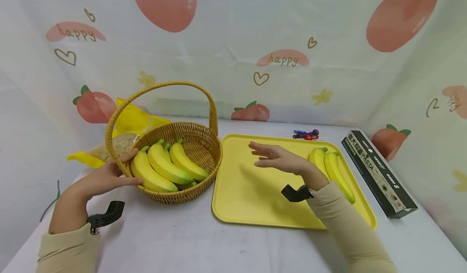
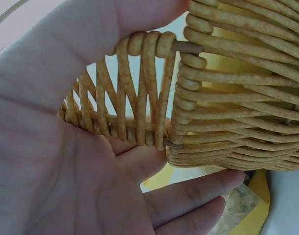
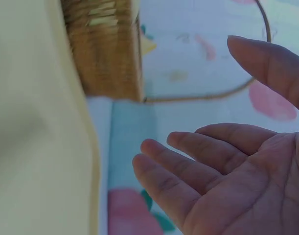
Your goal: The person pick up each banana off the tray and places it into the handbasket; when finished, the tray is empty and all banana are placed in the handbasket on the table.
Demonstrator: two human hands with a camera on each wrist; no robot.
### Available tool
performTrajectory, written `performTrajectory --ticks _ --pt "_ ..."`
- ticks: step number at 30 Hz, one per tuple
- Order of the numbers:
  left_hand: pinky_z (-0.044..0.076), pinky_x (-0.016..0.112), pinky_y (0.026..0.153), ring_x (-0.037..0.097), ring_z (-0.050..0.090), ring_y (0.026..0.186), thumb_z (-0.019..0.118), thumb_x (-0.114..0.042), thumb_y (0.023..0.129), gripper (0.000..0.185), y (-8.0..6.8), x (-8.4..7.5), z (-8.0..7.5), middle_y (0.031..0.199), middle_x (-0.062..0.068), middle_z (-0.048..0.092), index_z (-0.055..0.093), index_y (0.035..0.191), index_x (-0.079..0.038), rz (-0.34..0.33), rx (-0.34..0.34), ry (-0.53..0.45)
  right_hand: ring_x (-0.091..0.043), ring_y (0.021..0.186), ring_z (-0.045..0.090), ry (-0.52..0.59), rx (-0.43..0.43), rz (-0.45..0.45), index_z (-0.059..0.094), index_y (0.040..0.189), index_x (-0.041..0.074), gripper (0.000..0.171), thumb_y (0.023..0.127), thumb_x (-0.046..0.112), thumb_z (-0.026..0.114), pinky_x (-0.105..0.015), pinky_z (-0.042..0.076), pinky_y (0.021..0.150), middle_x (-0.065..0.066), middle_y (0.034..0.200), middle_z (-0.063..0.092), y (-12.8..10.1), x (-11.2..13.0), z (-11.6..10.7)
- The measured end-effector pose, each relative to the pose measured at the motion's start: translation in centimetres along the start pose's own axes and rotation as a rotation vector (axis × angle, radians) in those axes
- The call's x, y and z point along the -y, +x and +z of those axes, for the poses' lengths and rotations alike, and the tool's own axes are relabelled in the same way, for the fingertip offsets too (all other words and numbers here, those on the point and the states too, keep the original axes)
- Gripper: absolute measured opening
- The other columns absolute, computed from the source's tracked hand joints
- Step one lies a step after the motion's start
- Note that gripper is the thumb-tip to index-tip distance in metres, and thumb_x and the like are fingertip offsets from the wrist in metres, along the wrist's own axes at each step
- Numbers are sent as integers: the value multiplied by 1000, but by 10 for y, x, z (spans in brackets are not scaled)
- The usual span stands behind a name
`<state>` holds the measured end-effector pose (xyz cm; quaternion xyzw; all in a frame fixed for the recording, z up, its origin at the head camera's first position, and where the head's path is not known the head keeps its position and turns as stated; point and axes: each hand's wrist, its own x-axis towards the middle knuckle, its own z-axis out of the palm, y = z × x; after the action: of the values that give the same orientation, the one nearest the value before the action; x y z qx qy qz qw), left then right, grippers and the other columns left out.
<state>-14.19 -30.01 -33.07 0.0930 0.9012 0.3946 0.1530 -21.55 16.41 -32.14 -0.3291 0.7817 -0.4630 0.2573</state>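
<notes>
A round wicker basket [image 1: 171,199] with a tall arched handle stands on the left and holds several yellow bananas [image 1: 162,165] with green tips. My left hand [image 1: 103,180] grips its left side at the foot of the handle. In the left wrist view the handle's woven foot [image 2: 139,93] lies between thumb and fingers. My right hand [image 1: 282,159] hovers over the yellow tray [image 1: 248,200], fingers extended and nothing in it. In the right wrist view its palm and spread thumb show, apart from the basket [image 3: 105,54]. Two bananas [image 1: 339,175] lie at the tray's right end.
Behind the basket leans a yellow and clear bag [image 1: 138,121] of pale food pieces. A black pasta box [image 1: 379,175] lies right of the tray. Small purple and red wrapped sweets [image 1: 306,135] sit at the tray's back edge. A printed curtain [image 1: 226,42] hangs behind the table.
</notes>
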Motion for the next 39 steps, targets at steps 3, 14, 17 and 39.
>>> performTrajectory --ticks 3,14,17,39 --pt "30 66 99 56 23 130 66 -29 86 96 0 0 0 150 33 9 -3 149 -9 6 2 -7 -37 141 22 -3 -26 26 18 148 5 68 94 24 54 -49 27 110 -15 155 17 -13 -10 -6" --pt "30 65 99 57 23 130 67 -28 85 96 1 -1 1 151 33 7 -3 149 -9 11 2 -5 -36 139 26 5 -164 86 23 147 5 62 95 23 53 -52 30 107 -18 154 20 -53 -38 -18" --pt "31 65 99 58 23 129 67 -27 85 96 1 0 0 150 33 7 -2 150 -9 17 1 -5 -38 138 28 15 -209 90 23 147 4 62 95 21 53 -46 34 107 -20 153 21 -62 -44 -19" --pt "26 67 100 57 20 131 66 -26 86 93 -1 1 0 152 31 7 1 150 -6 32 4 -36 15 97 53 -46 -758 133 41 133 -11 49 95 18 54 -4 43 82 3 125 58 -105 -73 -16"
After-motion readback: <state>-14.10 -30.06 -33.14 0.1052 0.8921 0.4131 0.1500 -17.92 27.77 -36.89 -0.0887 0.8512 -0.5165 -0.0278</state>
